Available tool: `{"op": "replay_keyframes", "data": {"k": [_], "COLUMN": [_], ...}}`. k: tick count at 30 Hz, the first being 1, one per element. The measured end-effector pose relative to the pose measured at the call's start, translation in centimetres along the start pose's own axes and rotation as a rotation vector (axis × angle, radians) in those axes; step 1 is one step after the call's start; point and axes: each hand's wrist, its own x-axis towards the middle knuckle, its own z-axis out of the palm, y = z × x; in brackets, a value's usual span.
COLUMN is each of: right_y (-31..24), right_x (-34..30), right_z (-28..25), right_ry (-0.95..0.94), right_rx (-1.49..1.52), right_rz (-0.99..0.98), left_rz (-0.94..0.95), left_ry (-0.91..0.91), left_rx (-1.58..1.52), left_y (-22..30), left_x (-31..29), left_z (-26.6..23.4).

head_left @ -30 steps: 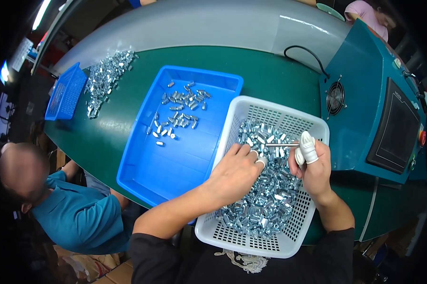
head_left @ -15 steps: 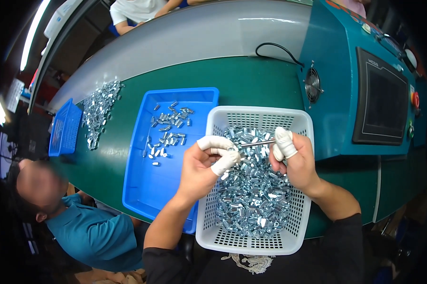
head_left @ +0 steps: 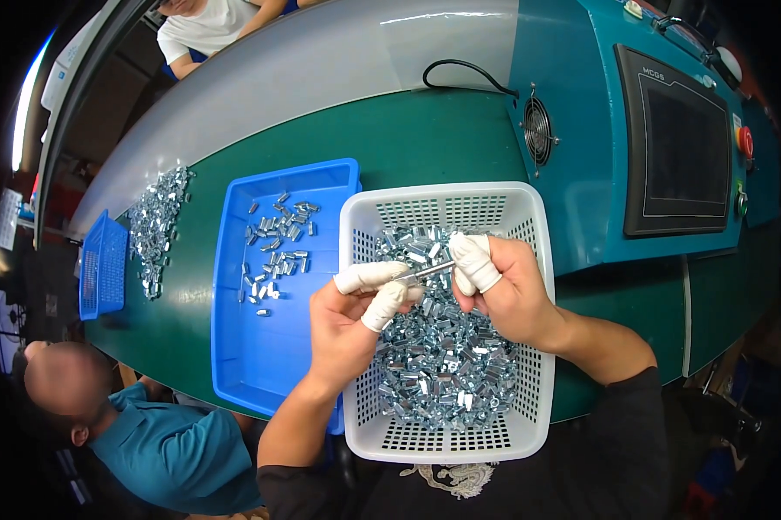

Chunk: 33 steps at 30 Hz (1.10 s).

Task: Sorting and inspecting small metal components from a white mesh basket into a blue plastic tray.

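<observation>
Over the white basket [head_left: 533, 407], my left hand [head_left: 343, 334] pinches a small silvery hex nut [head_left: 407, 279] between white-covered fingertips; the fingers partly hide it. My right hand [head_left: 518, 295], also with white finger covers, is closed on a thin metal rod [head_left: 435, 269]. The rod's left end meets the nut; whether it sits inside the bore I cannot tell. Below both hands, the basket holds a heap of similar long hex nuts [head_left: 447, 373]. Left of it lies a blue tray [head_left: 256, 360] with a scattering of the same nuts [head_left: 273, 251].
A teal machine [head_left: 572, 104] with a dark screen and a red button stands at the right, its black cable [head_left: 460, 62] behind. Further left are a loose pile of nuts [head_left: 158, 225] and a small blue basket [head_left: 103, 269]. A person in teal [head_left: 178, 446] sits at lower left.
The view has shifted, so the bench appears further left. My hands have come closer together, and less of the rod shows between them.
</observation>
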Motion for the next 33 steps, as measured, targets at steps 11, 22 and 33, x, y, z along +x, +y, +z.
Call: {"op": "replay_keyframes", "data": {"k": [11, 22, 33], "right_y": [0.1, 0.7, 0.4], "right_x": [-0.2, -0.2, 0.1], "right_z": [0.2, 0.4, -0.1], "right_ry": [-0.146, -0.102, 0.063], "right_rx": [-0.124, -0.22, -0.096], "right_rz": [0.011, -0.144, 0.013], "left_rz": [0.102, -0.168, 0.345], "left_ry": [-0.017, -0.103, 0.129], "left_rx": [-0.089, -0.017, 0.421], "left_y": [-1.4, -0.4, 0.4], "left_x": [-0.4, -0.1, 1.1], "left_z": [1.0, 0.6, -2.2]}}
